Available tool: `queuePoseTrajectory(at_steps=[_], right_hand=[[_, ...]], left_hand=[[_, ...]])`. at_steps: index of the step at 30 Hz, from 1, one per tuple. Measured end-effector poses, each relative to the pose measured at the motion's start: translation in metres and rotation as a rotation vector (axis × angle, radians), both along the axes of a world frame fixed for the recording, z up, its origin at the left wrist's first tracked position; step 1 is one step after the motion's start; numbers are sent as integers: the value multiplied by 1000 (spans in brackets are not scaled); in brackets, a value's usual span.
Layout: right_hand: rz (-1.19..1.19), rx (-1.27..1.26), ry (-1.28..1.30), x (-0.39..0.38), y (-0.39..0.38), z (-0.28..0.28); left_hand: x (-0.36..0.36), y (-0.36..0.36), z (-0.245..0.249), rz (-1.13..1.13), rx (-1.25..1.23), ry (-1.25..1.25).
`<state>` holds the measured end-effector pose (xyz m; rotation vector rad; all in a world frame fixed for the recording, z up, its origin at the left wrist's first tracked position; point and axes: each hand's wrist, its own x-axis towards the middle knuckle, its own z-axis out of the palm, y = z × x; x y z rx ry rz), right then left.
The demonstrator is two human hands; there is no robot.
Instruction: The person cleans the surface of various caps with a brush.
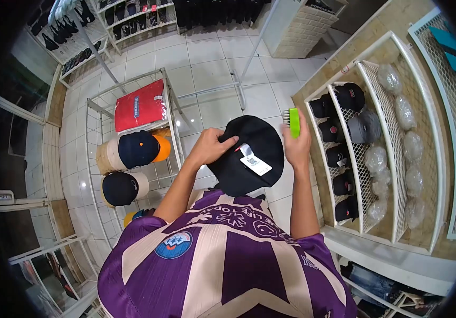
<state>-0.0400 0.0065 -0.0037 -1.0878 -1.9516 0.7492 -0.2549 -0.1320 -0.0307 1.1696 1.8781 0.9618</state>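
Observation:
A black cloth item (249, 143), which looks like a cap or hat, hangs in front of my chest. A white tag (255, 163) with a printed code lies against its surface. My left hand (212, 146) pinches the item's left edge, thumb on top. To the right of the item, my right hand (297, 143) is closed around a small bright green brush (294, 123). The brush is upright with its bristles toward the black item, and a gap separates the two.
At left, a white wire rack (95, 106) holds a red folded shirt (140, 106) and several caps (140, 149). A white shelf (363, 159) with caps and plastic-wrapped items stands at right. A metal stand (238, 87) rests on the tiled floor ahead.

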Motion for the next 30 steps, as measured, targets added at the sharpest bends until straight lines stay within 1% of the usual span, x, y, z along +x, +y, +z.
queuePoseTrajectory(at_steps=[1, 2, 4, 5, 6, 7, 8, 9, 10, 11, 12, 13, 14, 15, 17, 18, 20, 21, 22, 24, 25, 26, 27, 28, 29, 30], right_hand=[[57, -34, 111, 4, -4, 7], [65, -39, 110, 1, -8, 11], [125, 148, 91, -12, -25, 11], [86, 127, 2, -20, -34, 6], [85, 153, 18, -30, -41, 4], [114, -26, 47, -39, -49, 6], [145, -203, 77, -43, -53, 9], [137, -199, 79, -41, -49, 5], [42, -72, 24, -39, -39, -5], [-52, 52, -32, -36, -29, -14], [-118, 80, -94, -32, -19, -12], [-124, 41, -105, -27, -16, -12], [-130, 6, -113, -23, -14, -11], [-64, -41, -66, -23, -20, -6], [101, -97, 14, -28, -36, -2], [93, -101, 12, -24, -33, -7], [-172, 191, -208, -15, -11, -18], [-246, 123, -280, -11, -6, -13], [-249, 125, -278, -11, -8, -11], [-178, 29, -140, -11, -17, -7], [-81, -186, -41, -17, -33, 9], [-18, -146, 6, -16, -31, -5], [-103, -23, -65, -13, -23, -12], [-187, 105, -136, -7, -12, -16], [-299, 154, -211, -2, -3, -20], [-334, 125, -195, 2, 2, -16]], left_hand=[[-1, -1, 0, 0, -30, 33], [-2, -3, 0, -2, -64, 64], [5, -3, 10, -14, -37, 39], [9, 0, 17, 0, -8, 65], [13, 3, 20, 12, 23, 90], [15, 5, 16, 1, 25, 90], [18, 8, 8, -18, 109, 171], [21, 10, 5, -35, 195, 253], [21, 10, 6, -41, 200, 252], [21, 9, 8, -60, 240, 167], [21, 7, 9, -82, 275, 81], [26, 5, 9, -88, 271, 78], [33, 6, 11, -66, 267, 144], [35, 10, 13, -45, 270, 213], [40, 12, 17, -56, 298, 186], [42, 12, 17, -59, 321, 161], [42, 12, 14, -80, 332, 144], [44, 12, 14, -51, 335, 142], [45, 14, 13, -20, 339, 140], [46, 17, 8, -19, 341, 188], [46, 18, 6, -63, 368, 230], [47, 16, 4, -108, 391, 269], [48, 14, 4, -115, 385, 267], [47, 13, 5, -58, 404, 207], [46, 13, 6, -3, 425, 150], [46, 13, 7, -7, 430, 152]])
